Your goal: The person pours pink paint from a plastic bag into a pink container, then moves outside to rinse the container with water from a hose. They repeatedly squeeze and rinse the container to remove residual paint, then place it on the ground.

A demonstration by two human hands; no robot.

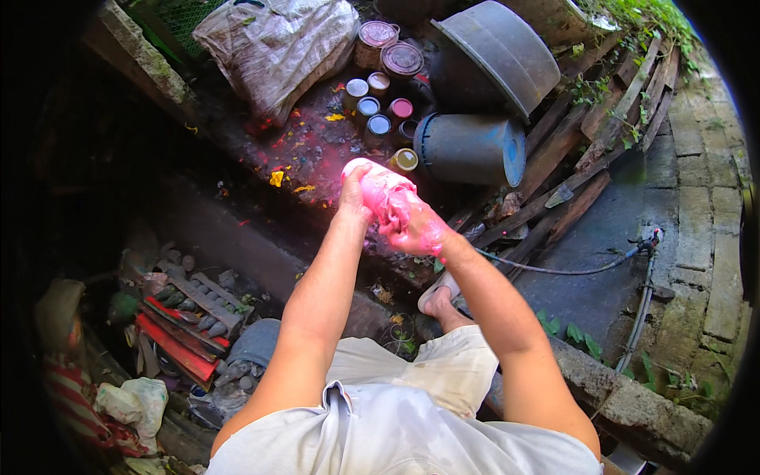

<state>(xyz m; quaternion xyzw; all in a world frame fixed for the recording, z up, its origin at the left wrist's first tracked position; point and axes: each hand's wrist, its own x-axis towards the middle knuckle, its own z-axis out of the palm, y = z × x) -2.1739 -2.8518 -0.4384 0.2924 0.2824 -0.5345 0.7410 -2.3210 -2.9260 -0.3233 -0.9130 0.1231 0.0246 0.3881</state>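
Above a paint-spattered patch of ground, my left hand (353,190) is closed round a rounded, can-like piece (375,180) coated in bright pink paint. My right hand (419,234), pink and shiny up to the wrist, presses against its near side. Between the hands bunches wet, crumpled pink material (394,204); whether it is cloth, plastic or thick paint I cannot tell. The right fingers are curled and partly hidden by it. Just beyond stands an open tin with a yellowish rim (404,161).
Several paint tins (378,124) stand farther off beside a dark bucket lying on its side (473,149) and a large grey tub (499,55). A pale sack (277,47) lies at the back. Planks (570,158) and a hose (570,271) are right; scrap (178,340) piles left.
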